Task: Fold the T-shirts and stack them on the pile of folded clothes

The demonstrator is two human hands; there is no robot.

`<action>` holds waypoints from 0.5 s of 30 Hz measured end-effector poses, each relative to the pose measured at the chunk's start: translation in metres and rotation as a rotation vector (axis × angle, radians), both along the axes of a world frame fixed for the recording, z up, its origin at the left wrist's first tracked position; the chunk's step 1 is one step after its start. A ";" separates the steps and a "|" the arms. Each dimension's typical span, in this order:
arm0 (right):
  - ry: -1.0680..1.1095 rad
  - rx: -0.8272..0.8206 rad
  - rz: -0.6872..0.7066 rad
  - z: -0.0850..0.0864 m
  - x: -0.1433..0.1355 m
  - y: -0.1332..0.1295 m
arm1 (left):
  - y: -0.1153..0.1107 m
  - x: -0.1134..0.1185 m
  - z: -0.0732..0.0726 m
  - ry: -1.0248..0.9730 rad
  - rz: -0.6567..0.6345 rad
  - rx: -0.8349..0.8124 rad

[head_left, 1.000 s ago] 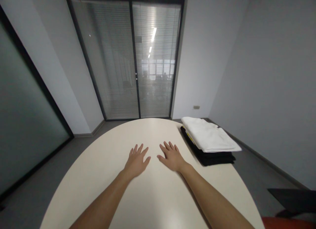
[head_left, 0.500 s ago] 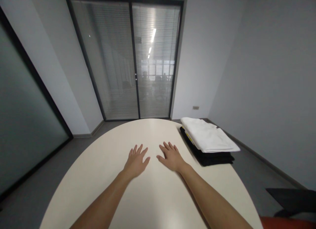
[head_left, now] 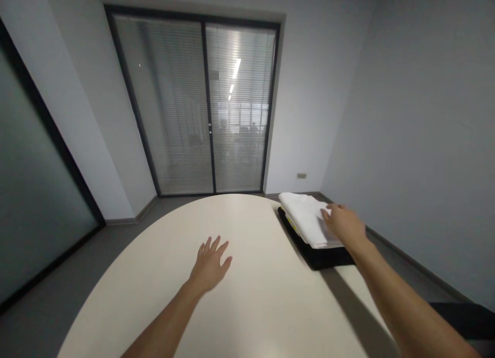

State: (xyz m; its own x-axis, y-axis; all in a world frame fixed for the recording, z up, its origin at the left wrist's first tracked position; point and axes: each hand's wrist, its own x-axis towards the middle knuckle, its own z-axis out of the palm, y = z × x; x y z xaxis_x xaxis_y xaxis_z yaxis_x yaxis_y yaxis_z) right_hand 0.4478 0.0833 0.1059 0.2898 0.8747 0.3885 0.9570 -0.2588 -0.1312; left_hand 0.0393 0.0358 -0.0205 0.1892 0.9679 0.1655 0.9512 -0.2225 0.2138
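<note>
My left hand lies palm down near the middle of the white table, fingers spread, holding nothing. My right hand is over the right part of a folded white cloth. Its thumb and fingers are bent and somewhat apart, with no fabric visible between them; some fingers are hidden behind the hand. Whether the fingertips touch the cloth I cannot tell. The white cloth tops a stack, above a thin yellow edge and folded black cloth at the bottom.
The stack sits by the table's right rim. Beyond the table stands a glass door with blinds, and a socket plate is on the wall. A dark object, perhaps a chair part, shows at lower right.
My right hand has left the tabletop and moved right to over the white cloth. My left hand has stayed on the table. The view has tilted slightly upward.
</note>
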 end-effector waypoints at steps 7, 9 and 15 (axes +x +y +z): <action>0.164 -0.231 -0.053 -0.013 0.048 0.000 | 0.000 0.002 0.002 -0.020 0.010 0.023; 0.184 -0.162 0.001 -0.004 0.032 -0.006 | -0.001 0.002 0.001 -0.053 0.012 0.049; 0.249 0.173 0.366 0.077 -0.059 -0.047 | -0.016 0.003 0.012 -0.237 -0.132 0.209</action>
State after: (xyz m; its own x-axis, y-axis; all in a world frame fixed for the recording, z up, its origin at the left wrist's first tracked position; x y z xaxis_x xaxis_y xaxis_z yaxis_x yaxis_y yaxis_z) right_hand 0.3890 0.0365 0.1832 0.0770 0.8652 0.4955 0.9152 0.1359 -0.3795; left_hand 0.0426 0.0199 -0.0086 0.2428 0.8782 0.4121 0.8408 -0.4024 0.3620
